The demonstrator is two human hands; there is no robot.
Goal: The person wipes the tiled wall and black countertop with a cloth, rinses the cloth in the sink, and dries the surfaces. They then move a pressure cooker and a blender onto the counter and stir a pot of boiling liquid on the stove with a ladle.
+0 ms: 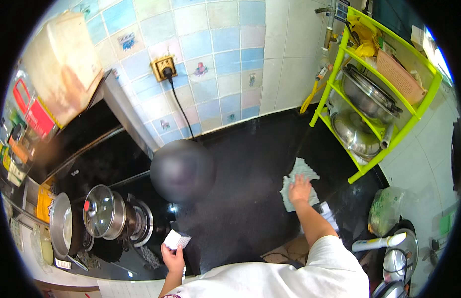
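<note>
My right hand (300, 188) presses flat on a pale green cloth (299, 168), which lies on the black countertop (238, 193) near the green rack. Its fingers are slightly spread over the cloth. At the lower left my left hand (173, 257) holds a small white box (177, 239), just right of the gas stove. A blurred round patch hides part of the counter below the wall socket. Some white and dark item (329, 214) lies partly hidden beside my right forearm.
A lime-green rack (392, 160) bearing steel pans stands at the upper right. A glass-lidded pot (104, 212) sits by the stove burner, with a steel pan (61, 223) further left. A plastic bag (385, 210) and a white-and-yellow tube (377, 243) lie right. A black cord (181, 108) hangs from the socket.
</note>
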